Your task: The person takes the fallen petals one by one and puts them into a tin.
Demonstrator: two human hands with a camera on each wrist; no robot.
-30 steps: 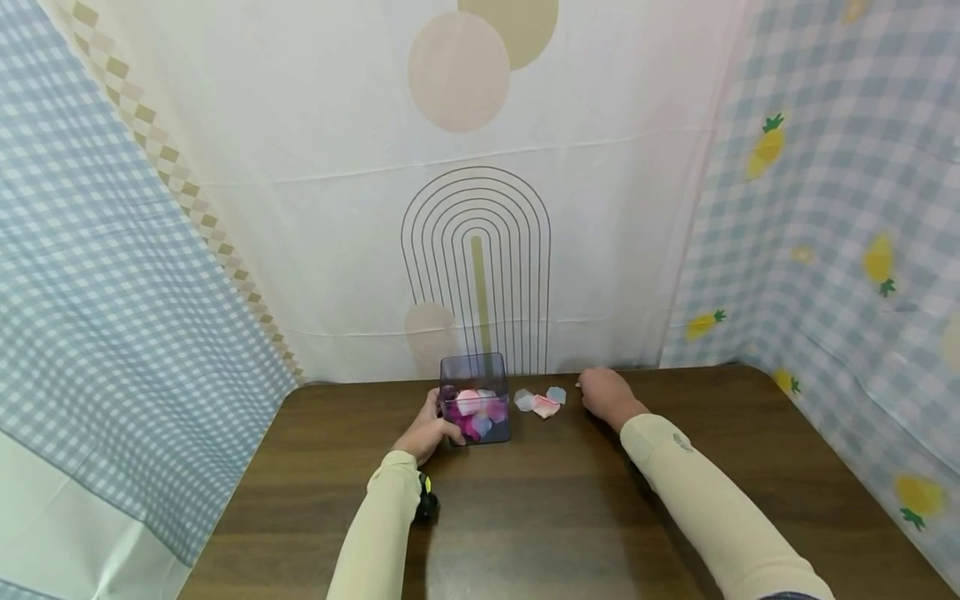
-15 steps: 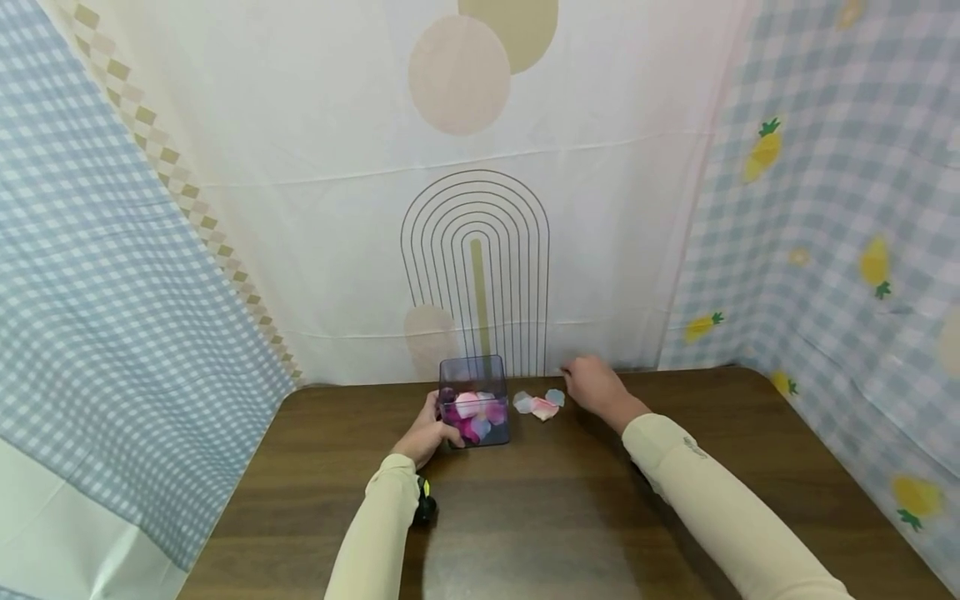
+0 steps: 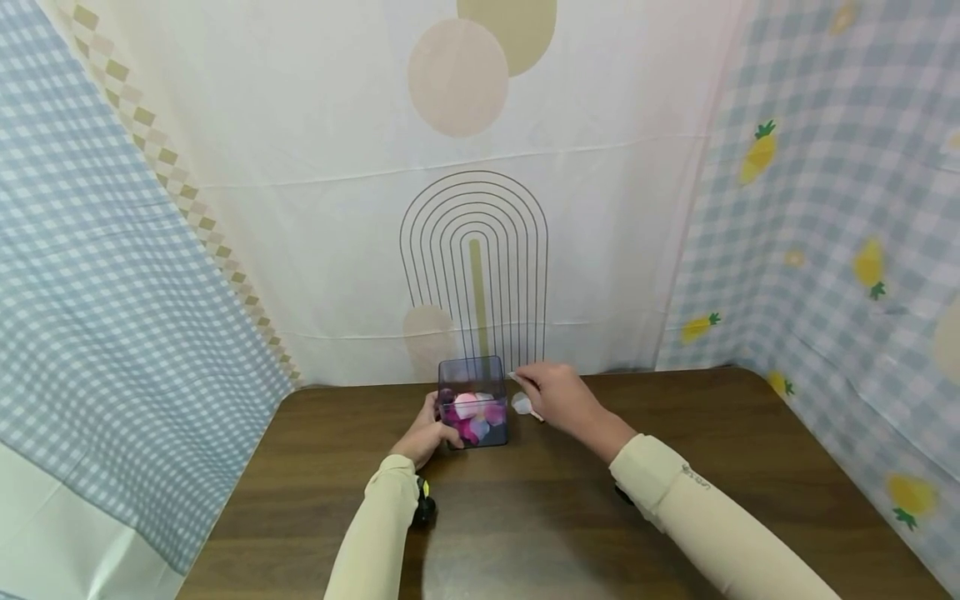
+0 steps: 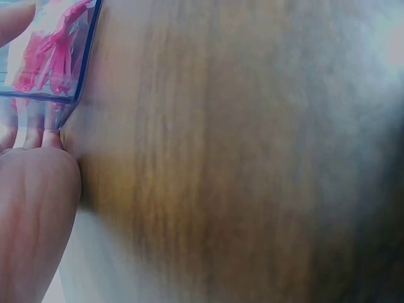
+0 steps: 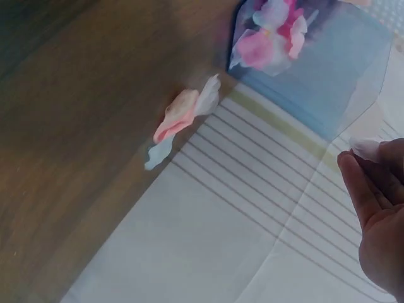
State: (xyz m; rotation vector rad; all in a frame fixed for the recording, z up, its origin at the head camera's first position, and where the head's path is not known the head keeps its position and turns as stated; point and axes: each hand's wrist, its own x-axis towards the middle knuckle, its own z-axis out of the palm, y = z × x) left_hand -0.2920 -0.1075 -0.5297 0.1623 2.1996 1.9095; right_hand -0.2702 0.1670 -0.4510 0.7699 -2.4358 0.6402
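Note:
A see-through bluish plastic box (image 3: 491, 435) stands near the table's far edge, holding pink, magenta and pale petals (image 3: 468, 408). My left hand (image 3: 424, 435) grips its left side, thumb in front and the other fingers behind; in the left wrist view the box shows only at the top left corner. Between thumb and fingertips my right hand (image 3: 564, 402) pinches a white petal (image 5: 365, 149), raised close to the box's right rim. Below that hand lie a white petal (image 5: 207, 98), a peach-pink petal (image 5: 177, 115) and a pale blue petal (image 5: 158, 153), partly hidden in the head view.
The brown wood-grain table (image 3: 517, 517) ends at a white patterned curtain (image 3: 360, 250) right behind the box. Checked cloth (image 3: 810, 200) hangs on the right, and more of it on the left. A dark device (image 3: 424, 508) sits at my left wrist.
My right hand has moved left toward the box, carrying the white petal over the petals on the table. The left hand and the box have stayed in place.

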